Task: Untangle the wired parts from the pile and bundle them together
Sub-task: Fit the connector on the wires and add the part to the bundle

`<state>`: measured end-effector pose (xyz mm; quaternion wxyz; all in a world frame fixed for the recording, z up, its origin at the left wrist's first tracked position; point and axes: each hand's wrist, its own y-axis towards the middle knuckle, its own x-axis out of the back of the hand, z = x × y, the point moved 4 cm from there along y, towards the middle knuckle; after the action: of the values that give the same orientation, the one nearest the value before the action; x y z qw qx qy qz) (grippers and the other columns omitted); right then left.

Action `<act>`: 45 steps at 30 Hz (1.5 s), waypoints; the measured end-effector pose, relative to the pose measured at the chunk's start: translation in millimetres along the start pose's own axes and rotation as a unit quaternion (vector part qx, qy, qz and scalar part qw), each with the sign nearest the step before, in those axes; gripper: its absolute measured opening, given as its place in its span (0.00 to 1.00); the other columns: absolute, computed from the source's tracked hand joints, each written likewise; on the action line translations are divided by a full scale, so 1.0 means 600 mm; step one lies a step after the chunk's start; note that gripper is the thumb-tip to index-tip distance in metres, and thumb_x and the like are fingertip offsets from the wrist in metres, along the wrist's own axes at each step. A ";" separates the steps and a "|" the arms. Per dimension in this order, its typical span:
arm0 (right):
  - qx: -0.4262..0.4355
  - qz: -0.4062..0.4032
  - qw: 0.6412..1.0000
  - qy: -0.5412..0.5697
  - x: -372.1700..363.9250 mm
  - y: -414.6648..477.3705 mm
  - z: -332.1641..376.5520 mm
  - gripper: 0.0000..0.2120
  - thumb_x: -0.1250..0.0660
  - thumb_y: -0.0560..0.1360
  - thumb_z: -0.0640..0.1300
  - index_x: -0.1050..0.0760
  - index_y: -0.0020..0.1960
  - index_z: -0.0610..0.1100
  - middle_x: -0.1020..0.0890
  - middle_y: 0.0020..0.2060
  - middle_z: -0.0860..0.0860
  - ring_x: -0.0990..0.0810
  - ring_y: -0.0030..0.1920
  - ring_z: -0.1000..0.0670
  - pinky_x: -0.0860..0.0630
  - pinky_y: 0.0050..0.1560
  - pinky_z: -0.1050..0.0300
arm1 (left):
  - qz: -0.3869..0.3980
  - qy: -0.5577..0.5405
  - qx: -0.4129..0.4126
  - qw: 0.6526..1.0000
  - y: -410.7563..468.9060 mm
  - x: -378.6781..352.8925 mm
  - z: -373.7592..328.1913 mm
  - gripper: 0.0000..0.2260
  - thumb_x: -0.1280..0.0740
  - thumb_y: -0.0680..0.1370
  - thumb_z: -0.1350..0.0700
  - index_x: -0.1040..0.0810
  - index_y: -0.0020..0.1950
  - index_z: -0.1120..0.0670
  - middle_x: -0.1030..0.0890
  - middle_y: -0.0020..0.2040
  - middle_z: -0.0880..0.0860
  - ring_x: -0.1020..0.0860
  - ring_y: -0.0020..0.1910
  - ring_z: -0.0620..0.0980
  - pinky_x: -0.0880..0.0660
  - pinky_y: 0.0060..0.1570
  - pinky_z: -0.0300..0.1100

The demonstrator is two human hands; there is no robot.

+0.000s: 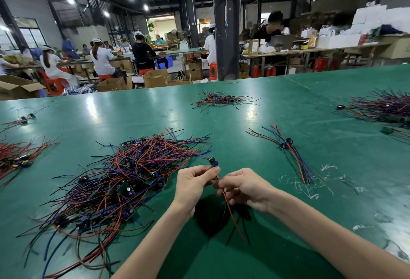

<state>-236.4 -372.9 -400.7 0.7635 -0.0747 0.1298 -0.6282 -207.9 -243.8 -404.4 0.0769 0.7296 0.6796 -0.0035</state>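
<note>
Just above the near edge of the green table (221, 114), between the two hands, is one wired part (214, 162): a small blue component at the top with red and dark leads trailing down toward the person. The left hand (193, 184) pinches the leads just under the component between thumb and fingertips. The right hand (244, 187) has its fingers curled round the same leads a little lower, and the loose ends hang below it. The part is lifted just beside the right edge of the pile (124, 181), a tangled heap of red, blue and black wires with small dark boards in it. Thin ends from the heap reach close to the blue component, and I cannot tell whether any is caught on it. To the right, well apart, a small bundle (288, 152) of like parts lies with its leads roughly aligned. The step in hand looks like freeing and straightening a single part. The next move probably calls for drawing the leads straight, checking that nothing snags, then laying the part alongside that bundle with the components together.
</note>
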 end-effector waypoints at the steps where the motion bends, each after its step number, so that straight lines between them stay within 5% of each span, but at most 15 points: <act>1: -0.002 0.006 1.000 -0.003 0.000 -0.002 0.001 0.08 0.35 0.74 0.32 0.23 0.37 0.36 0.19 0.28 0.44 0.27 0.22 0.55 0.28 0.23 0.64 | -0.007 0.000 -0.002 1.000 0.002 0.003 -0.001 0.04 0.26 0.70 0.64 0.17 0.35 0.60 0.20 0.31 0.54 0.26 0.30 0.46 0.25 0.36 0.36; 10: 0.034 0.086 0.993 -0.078 -0.033 -0.016 -0.004 0.06 0.33 0.74 0.34 0.23 0.38 0.37 0.18 0.30 0.45 0.28 0.22 0.56 0.29 0.23 0.65 | -0.087 -0.073 0.004 0.993 0.027 0.046 -0.011 0.06 0.27 0.70 0.64 0.16 0.34 0.56 0.18 0.32 0.52 0.23 0.31 0.44 0.24 0.36 0.33; 19: 0.039 0.096 0.985 -0.141 -0.025 -0.013 -0.008 0.06 0.32 0.74 0.35 0.25 0.38 0.38 0.21 0.26 0.47 0.36 0.18 0.56 0.37 0.19 0.65 | -0.085 -0.036 0.006 0.996 0.030 0.045 0.003 0.04 0.26 0.70 0.62 0.16 0.35 0.56 0.19 0.33 0.52 0.23 0.32 0.43 0.24 0.35 0.33; 25: 0.045 0.121 0.972 -0.195 -0.012 -0.011 -0.001 0.04 0.33 0.74 0.35 0.22 0.48 0.38 0.19 0.31 0.48 0.32 0.23 0.55 0.37 0.22 0.65 | -0.103 -0.059 0.023 0.993 0.034 0.050 0.004 0.05 0.27 0.71 0.63 0.16 0.35 0.57 0.19 0.35 0.53 0.24 0.32 0.42 0.25 0.33 0.32; 41: 0.058 0.182 0.961 -0.202 -0.002 -0.009 0.000 0.04 0.34 0.76 0.37 0.23 0.49 0.43 0.20 0.32 0.48 0.34 0.22 0.57 0.37 0.22 0.66 | -0.093 -0.112 0.045 0.988 0.033 0.046 -0.006 0.02 0.28 0.72 0.64 0.16 0.40 0.59 0.19 0.35 0.52 0.26 0.28 0.41 0.25 0.33 0.32; 45: 0.074 0.135 0.959 -0.240 0.005 -0.004 0.000 0.03 0.35 0.77 0.38 0.23 0.47 0.43 0.22 0.29 0.50 0.35 0.22 0.56 0.39 0.22 0.66 | -0.090 -0.114 0.045 0.988 0.037 0.048 -0.012 0.03 0.28 0.72 0.63 0.16 0.40 0.57 0.18 0.35 0.51 0.26 0.29 0.41 0.25 0.32 0.32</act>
<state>-238.2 -376.6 -400.1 0.8531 -0.1483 -0.0949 -0.4912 -184.2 -215.7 -398.0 0.1207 0.6632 0.7282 -0.1241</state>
